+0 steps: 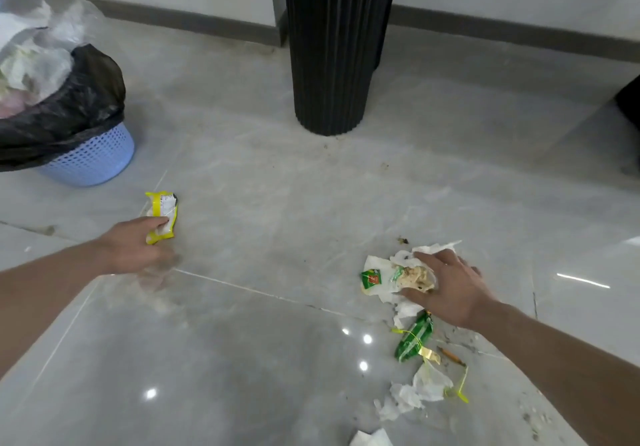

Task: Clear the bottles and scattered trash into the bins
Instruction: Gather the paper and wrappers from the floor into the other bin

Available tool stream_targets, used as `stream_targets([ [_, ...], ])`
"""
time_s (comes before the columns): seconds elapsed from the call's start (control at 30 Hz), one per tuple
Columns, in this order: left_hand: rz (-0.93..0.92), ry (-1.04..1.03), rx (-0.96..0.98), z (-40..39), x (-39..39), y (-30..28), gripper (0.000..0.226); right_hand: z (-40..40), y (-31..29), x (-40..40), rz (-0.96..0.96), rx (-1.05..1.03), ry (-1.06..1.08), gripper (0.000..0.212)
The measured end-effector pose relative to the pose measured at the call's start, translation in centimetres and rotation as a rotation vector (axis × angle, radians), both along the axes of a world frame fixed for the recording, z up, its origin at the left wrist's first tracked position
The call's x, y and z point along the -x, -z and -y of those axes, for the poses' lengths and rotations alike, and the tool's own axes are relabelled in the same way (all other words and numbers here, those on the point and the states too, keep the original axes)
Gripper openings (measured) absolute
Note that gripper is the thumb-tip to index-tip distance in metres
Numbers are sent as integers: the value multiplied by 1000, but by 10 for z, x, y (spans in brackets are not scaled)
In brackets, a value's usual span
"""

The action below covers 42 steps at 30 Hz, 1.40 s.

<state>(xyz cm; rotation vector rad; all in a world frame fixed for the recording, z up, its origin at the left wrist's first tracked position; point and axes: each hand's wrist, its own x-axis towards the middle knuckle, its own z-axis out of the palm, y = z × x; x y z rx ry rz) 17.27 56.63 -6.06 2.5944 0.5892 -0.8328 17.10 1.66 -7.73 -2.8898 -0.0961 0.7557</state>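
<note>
We hold yellow wrapper (162, 216) in left hand (138, 246), pinched at lower edge, just off floor (277, 203), near blue bin (93, 158). Right hand (450, 289) spread wide over tissue wad (401, 274), fingers curling round it, well apart from bin. Green wrapper (414, 336) and loose tissues (415, 392) lie nearer us than wad. We judge all light, soft, crushable; wad looks soiled, may shed bits. Gather from above, scoop edges inward. Bin already heaped.

At far left we see the bin (93, 158) cut off; our left hand (138, 248) fingers blur
</note>
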Motion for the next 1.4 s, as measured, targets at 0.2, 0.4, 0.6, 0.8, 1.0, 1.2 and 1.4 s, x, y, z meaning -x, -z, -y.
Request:
stream_targets([
  [0.2, 8, 157, -68, 14, 53, 7, 129, -42, -4, 11, 38, -11, 63, 101],
  [0.4, 118, 258, -144, 42, 79, 28, 84, -61, -1, 26, 51, -25, 95, 63],
  [0.6, 279, 274, -146, 56, 84, 27, 55, -39, -2, 36, 23, -233, 160, 27],
  [0.8, 458, 195, -100, 96, 80, -6, 30, 0, -40, 29, 74, -219, 92, 21],
  [1.0, 552, 212, 97, 149, 90, -18, 25, 36, -73, 57, 97, -220, 18, 21],
  [1.2, 426, 145, -86, 126, 56, -3, 49, 43, -46, 102, 8, -191, 19, 40],
  [1.4, 148, 179, -120, 120, 52, 27, 91, 31, -10, 137, -30, -85, -164, 50],
])
